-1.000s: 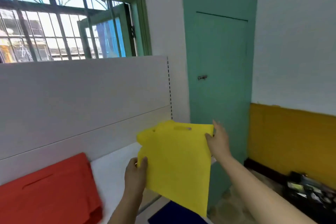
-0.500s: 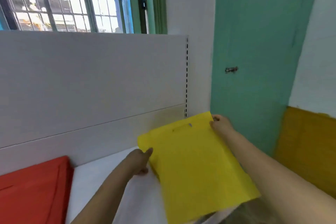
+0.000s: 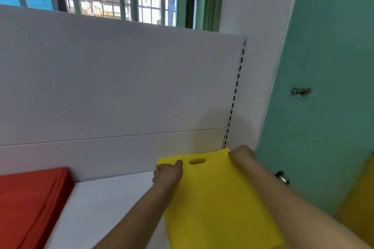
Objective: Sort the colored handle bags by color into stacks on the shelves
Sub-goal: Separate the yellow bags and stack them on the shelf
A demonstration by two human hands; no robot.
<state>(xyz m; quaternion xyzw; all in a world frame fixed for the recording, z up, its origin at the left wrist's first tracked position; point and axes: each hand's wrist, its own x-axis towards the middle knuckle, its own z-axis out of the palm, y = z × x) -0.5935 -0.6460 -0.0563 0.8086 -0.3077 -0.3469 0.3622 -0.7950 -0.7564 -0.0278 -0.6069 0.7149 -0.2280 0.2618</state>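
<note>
A stack of red bags (image 3: 30, 204) is lying at the left end of the white shelf (image 3: 113, 198), its far edge touching the white back panel (image 3: 121, 87), well apart from the yellow bag.

The left hand (image 3: 168, 173) is resting on the near-left part of the yellow bag's top edge, just left of the handle cut-out (image 3: 197, 161). Its fingers are curled and bunched at the bag's left corner, the thumb lying on top of the fabric, so it appears to be pinching the bag there, though the underside of the grip is hidden. The left forearm is reaching up and forward from the lower middle of the view, lying partly over the bag's left side.

The yellow bag (image 3: 218, 198) is lying flat at the right end of the shelf, its handle edge pushed up to the back panel, close to the slotted upright (image 3: 235, 95) at the shelf's right corner. Its near end is running off towards the lower right of the view.

The right hand (image 3: 241, 152) is sitting at the bag's far-right corner, knuckles up and fingers folded under out of sight; they seem to be gripping that corner, but how tightly cannot be told. The right forearm is stretching in from the lower right, along the bag's right edge.

To the right, a green door (image 3: 323, 66) is standing beside the shelf.
</note>
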